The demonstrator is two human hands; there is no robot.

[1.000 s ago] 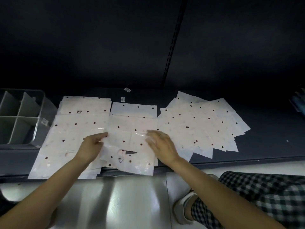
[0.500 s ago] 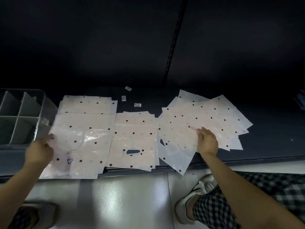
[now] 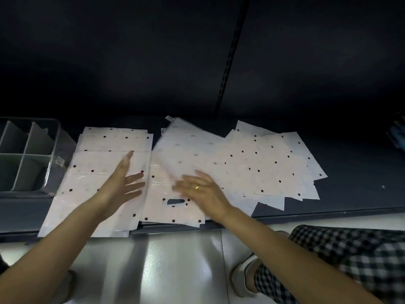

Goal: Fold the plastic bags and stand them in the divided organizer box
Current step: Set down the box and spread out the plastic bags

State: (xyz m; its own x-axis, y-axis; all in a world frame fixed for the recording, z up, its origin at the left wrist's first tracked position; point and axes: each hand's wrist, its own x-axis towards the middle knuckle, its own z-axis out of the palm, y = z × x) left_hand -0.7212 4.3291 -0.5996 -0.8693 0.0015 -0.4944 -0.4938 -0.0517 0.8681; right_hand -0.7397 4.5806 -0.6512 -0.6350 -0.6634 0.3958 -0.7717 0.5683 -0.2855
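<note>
Left hand [image 3: 122, 183], right hand [image 3: 201, 191] — fingers spread

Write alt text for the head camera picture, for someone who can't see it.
Two bare hands, left hand and right hand, reach over polka-dot plastic bags spread across a dark shelf. An empty divided organizer box sits at far left.

Dark shelf [image 3: 350, 194] carries dotted bags [image 3: 263, 167], organizer box [image 3: 52, 137].

Dark shelf [image 3: 350, 194]; grey tiled floor [image 3: 175, 270]; checked trousers [image 3: 350, 255]; white shoe [image 3: 243, 279]; small labels [image 3: 169, 118].
</note>
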